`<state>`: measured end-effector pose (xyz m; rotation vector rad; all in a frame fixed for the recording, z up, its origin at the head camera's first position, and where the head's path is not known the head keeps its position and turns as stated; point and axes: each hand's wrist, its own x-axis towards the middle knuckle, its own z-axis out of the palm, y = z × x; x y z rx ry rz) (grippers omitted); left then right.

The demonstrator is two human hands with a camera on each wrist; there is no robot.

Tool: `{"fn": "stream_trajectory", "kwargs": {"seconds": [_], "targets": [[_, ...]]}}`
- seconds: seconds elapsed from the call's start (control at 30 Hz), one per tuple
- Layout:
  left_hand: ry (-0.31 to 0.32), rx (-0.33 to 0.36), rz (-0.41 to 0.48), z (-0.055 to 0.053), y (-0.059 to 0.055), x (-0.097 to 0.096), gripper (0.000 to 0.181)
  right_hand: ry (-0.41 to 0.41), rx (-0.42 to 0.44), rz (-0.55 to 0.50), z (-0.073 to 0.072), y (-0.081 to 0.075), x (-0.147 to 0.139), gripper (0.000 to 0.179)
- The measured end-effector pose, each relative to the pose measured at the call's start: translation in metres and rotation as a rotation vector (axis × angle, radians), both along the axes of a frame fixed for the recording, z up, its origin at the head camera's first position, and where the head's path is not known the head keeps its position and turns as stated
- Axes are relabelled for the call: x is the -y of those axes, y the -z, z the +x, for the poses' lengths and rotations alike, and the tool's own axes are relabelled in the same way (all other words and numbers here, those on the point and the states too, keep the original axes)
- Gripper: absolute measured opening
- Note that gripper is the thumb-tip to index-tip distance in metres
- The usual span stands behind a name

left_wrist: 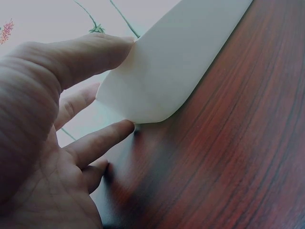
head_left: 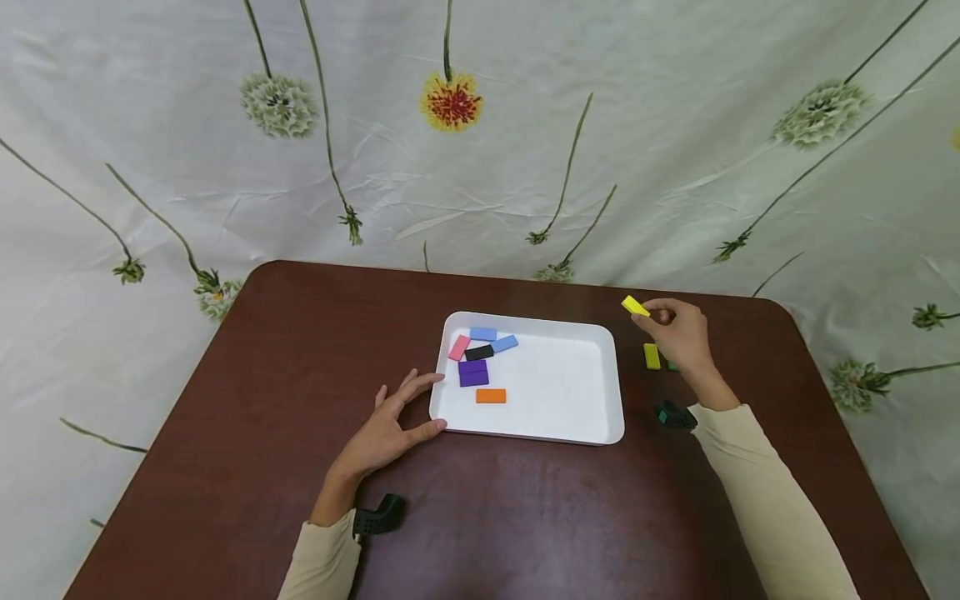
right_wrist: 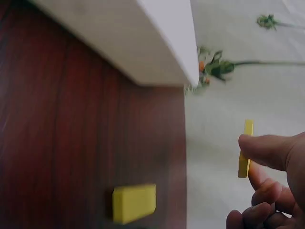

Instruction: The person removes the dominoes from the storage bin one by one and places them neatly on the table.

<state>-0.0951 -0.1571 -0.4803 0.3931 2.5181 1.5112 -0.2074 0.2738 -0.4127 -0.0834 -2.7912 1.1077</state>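
A yellow block (head_left: 635, 306) is pinched between the thumb and fingers of my right hand (head_left: 682, 337), raised off the table past the tray's right side. Below that hand another yellow block (head_left: 652, 357) lies on the table, beside a green block (head_left: 672, 367) mostly covered by the hand. My left hand (head_left: 386, 435) touches the left end of the white tray (head_left: 558, 371) with straight, spread fingers and thumb; the left wrist view shows the fingertips against the tray wall (left_wrist: 157, 81). Inside the tray's left part lie two blue blocks (head_left: 483, 334), a pink (head_left: 459, 347), a black (head_left: 479, 353), two purple (head_left: 473, 379) and an orange block (head_left: 491, 396).
The dark wooden table (head_left: 315, 333) carries the tray near its far edge. Behind it hangs a pale cloth (head_left: 495, 200) printed with flowers. A dark wrist device (head_left: 381, 515) sits on the left wrist, and another (head_left: 675, 415) on the right.
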Motion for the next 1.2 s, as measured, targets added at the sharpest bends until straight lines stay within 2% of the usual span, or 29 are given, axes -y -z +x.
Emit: {"fn": "stream_trajectory", "kwargs": {"seconds": [0.23,0.47,0.7,0.87,1.2], "targets": [[-0.005,0.011,-0.001,0.000,0.000,-0.001,0.066,0.135,0.018,0.026,0.012,0.006,-0.030,0.036],[-0.004,0.011,0.009,0.000,0.000,-0.001,0.065,0.242,0.097,0.025,0.022,0.019,-0.056,0.038],[-0.007,0.010,0.016,-0.001,0.002,0.000,0.063,0.350,0.193,-0.020,0.032,0.033,-0.070,0.040],[-0.008,0.007,0.014,-0.001,0.001,0.000,0.064,0.381,0.205,-0.008,0.037,0.039,-0.074,0.040],[-0.003,0.006,0.000,-0.001,0.001,-0.001,0.065,0.380,0.228,0.030,0.044,0.043,-0.074,0.044]]}}
